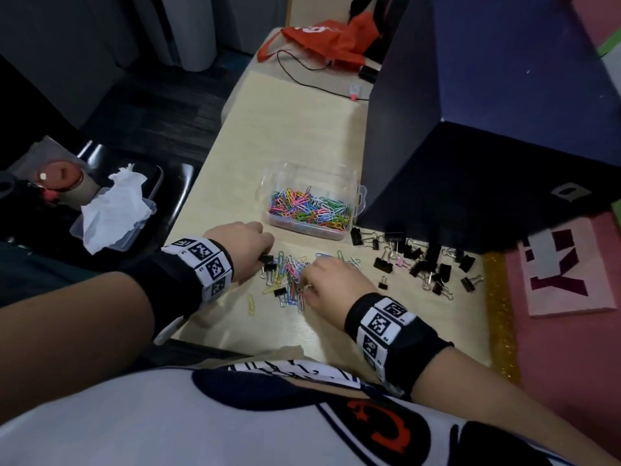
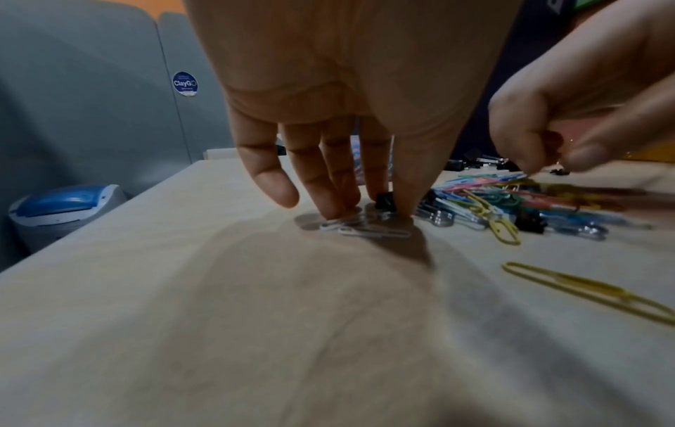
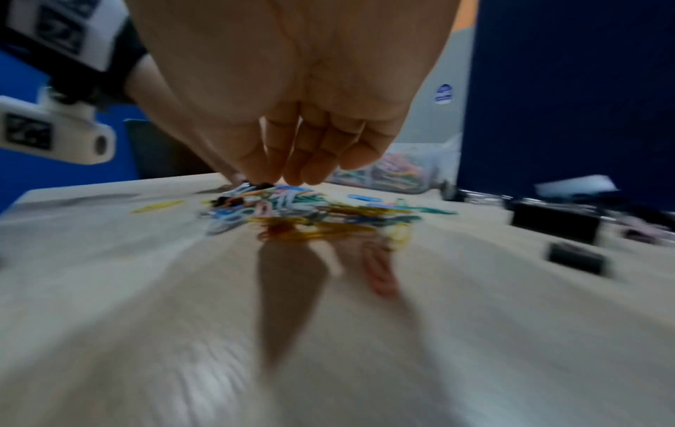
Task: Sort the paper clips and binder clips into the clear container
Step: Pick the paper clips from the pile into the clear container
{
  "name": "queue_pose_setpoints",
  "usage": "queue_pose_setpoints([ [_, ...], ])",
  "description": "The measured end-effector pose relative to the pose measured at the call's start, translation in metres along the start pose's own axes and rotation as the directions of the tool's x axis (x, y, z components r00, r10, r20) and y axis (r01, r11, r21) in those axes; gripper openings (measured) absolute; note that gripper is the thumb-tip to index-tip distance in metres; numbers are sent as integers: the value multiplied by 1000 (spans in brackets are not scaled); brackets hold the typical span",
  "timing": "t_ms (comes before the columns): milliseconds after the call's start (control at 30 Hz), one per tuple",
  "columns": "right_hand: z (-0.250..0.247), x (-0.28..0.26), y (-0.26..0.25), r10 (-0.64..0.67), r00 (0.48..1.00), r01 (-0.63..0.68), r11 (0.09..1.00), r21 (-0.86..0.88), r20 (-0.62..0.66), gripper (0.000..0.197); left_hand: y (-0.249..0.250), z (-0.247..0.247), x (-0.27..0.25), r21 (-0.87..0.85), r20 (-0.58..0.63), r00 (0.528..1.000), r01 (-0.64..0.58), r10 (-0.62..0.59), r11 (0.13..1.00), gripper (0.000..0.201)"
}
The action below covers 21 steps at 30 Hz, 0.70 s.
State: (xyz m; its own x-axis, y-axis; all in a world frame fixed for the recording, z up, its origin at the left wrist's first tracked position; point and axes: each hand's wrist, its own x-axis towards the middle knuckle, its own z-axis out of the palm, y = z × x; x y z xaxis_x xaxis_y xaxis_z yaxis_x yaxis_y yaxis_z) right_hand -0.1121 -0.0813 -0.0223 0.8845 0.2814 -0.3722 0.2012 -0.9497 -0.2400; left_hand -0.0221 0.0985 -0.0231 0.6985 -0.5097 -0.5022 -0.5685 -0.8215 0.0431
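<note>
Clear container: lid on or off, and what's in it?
Off. The clear container stands open-topped on the table, partly filled with coloured paper clips; no binder clips visible inside.

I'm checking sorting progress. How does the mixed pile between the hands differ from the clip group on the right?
The mixed pile is mostly coloured paper clips with a few black binder clips among them; the right-hand group is nearly all black binder clips. Both hands work at the pile; the right-hand group lies untouched. Both lie on the table, outside the clear container.

Both hands, left hand (image 1: 247,250) and right hand (image 1: 331,284), on mixed clips (image 1: 285,274) before clear container (image 1: 311,203).
</note>
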Motion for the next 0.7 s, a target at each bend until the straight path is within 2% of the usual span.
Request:
queue_pose_setpoints([
  [133,5,13,-26,-94,993,102,985,-139,68,37,-6,2,1,-33,-25,993,-120,120,992,42],
  [267,11,21,-37,-80,996,88,978,-191,49,36,-10,8,0,1,2,973,-233,233,973,43],
  [467,13,25,-43,-28,1000,25,984,-177,-13,34,-11,10,6,-11,-13,973,-232,232,973,24],
  [700,15,22,-38,44,998,-50,994,-99,-55,29,-17,7,10,-91,-3,976,-218,218,972,19],
])
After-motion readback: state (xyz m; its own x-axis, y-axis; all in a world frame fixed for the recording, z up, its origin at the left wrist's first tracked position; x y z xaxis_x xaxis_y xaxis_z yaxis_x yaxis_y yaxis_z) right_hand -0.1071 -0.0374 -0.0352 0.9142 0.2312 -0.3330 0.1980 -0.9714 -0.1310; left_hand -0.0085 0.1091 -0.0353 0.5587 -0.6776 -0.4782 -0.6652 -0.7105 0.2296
